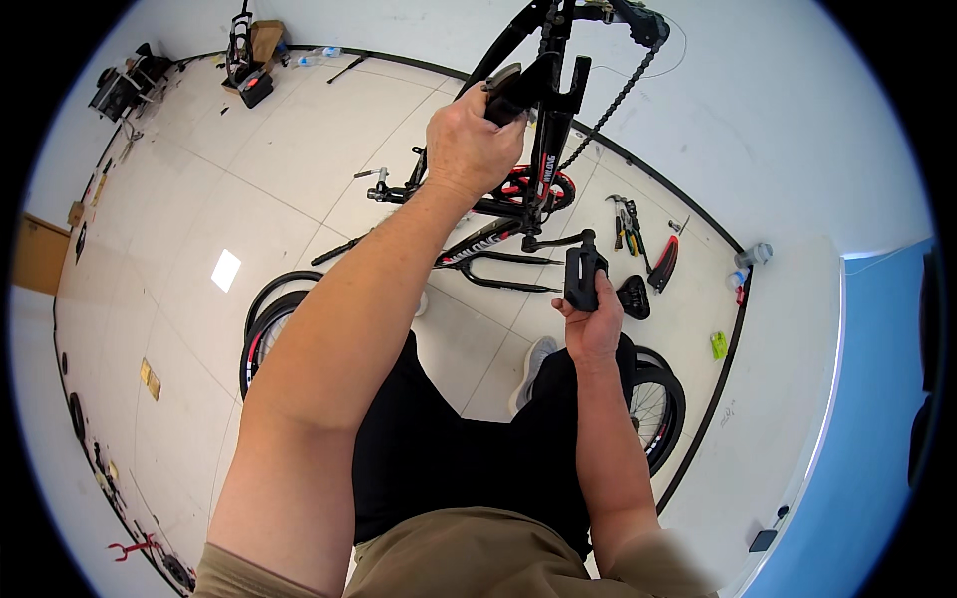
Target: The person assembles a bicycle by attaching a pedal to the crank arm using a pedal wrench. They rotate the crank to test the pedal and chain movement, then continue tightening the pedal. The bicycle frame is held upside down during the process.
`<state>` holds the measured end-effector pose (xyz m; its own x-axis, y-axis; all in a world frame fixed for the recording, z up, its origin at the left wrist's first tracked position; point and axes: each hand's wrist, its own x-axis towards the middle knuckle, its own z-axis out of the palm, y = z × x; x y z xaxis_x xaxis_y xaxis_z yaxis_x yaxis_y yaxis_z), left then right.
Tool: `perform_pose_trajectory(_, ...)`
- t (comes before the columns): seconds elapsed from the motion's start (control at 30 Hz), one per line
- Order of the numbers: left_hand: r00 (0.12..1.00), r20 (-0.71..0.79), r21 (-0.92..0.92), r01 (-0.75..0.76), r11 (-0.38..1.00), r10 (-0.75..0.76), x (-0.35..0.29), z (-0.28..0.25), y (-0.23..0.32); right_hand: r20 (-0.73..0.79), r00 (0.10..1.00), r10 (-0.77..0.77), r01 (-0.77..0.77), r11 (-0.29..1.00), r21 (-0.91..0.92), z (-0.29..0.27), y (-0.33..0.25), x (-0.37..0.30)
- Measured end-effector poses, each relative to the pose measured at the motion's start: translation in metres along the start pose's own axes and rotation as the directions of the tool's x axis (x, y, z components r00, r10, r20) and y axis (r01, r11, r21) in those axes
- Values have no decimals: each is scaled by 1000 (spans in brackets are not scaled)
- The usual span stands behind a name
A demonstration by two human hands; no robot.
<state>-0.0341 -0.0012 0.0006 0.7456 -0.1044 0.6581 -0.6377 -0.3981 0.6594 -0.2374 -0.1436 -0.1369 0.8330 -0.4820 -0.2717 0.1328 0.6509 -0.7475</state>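
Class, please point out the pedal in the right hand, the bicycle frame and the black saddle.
Pedal (580, 280): head view, on its body.
Bicycle frame (553, 145): head view, on a black tube.
Saddle (633, 297): head view, middle.

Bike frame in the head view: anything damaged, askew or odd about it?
Odd, yes: the black frame has no wheels fitted. One wheel is on the floor at left, another wheel at right. Nothing looks visibly broken, though fine damage can't be judged.

It is bright here; a white patch of light (226, 270) shines on the floor (189, 224); the bike (549, 149) looks clear. Near the round black rim, the walls (788, 130) bend; the right sleeve (661, 564) is smeary.
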Motion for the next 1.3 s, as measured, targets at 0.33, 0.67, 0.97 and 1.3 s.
perform_pose_trajectory(0.33, 1000, -11, -17, 8, 1000, -8, -1, 0, 1, -14, 998, 53, -50, 979, 200, -17, 2, 6)
perform_pose_trajectory(0.67, 999, 18, -62, 45, 997, -44, -1, -1, 5, 185, 973, 139, -137, 990, -24, 16, 5, -7)
perform_pose_trajectory(0.97, 999, 15, 17, 29, 999, -29, 0, -2, 0, 255, 945, 203, -194, 979, -59, 45, 14, -8)
perform_pose_trajectory(1.3, 999, -24, -4, 28, 1000, -28, -2, 3, 1, 293, 902, 317, -298, 948, -108, 62, 35, -5)
